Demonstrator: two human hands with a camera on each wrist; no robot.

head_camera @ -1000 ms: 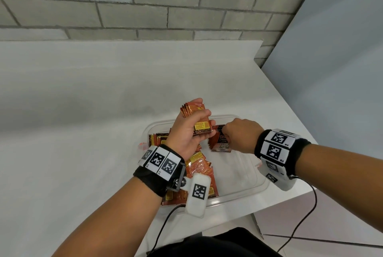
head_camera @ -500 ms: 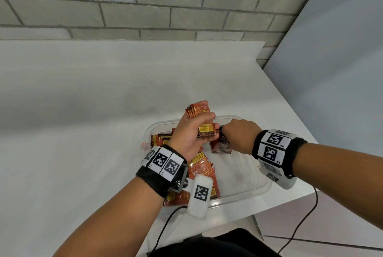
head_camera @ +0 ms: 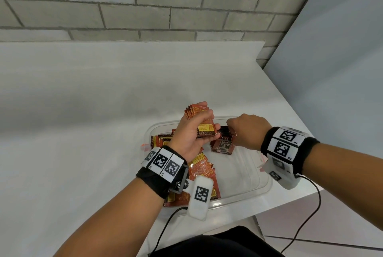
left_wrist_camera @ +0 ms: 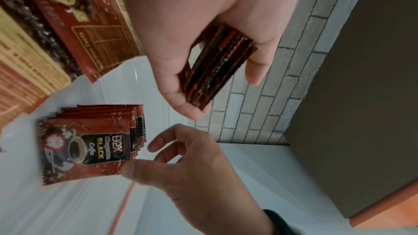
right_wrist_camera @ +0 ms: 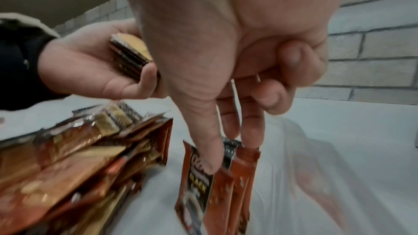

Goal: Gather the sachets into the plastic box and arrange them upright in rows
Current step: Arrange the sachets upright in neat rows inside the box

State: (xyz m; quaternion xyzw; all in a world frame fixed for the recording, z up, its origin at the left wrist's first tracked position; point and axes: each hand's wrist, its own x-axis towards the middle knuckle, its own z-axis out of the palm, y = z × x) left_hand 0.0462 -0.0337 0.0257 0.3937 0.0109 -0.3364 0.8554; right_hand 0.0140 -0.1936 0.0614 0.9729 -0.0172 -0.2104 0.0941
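A clear plastic box [head_camera: 267,186] sits at the table's near right corner. My left hand [head_camera: 207,124] grips a stack of red sachets [head_camera: 199,111] edge-up above the box's back; the same stack [left_wrist_camera: 217,71] shows between thumb and fingers. A short row of upright "Black Coffee" sachets [head_camera: 223,144] stands at the back of the box. My right hand [head_camera: 232,127] pinches the top of this row [right_wrist_camera: 226,194], thumb on the front sachet and fingers behind. Loose sachets [head_camera: 203,171] lie piled in the box's left half.
The box's right half [head_camera: 238,173] shows bare floor. The white table [head_camera: 83,132] stretches left and back to a brick wall [head_camera: 145,12]. The table's edge runs just right of the box, with a grey panel [head_camera: 342,70] beyond. Cables hang from both wrist units.
Almost nothing: both hands keep their holds. The right hand has drifted slightly to the right along the upright row.
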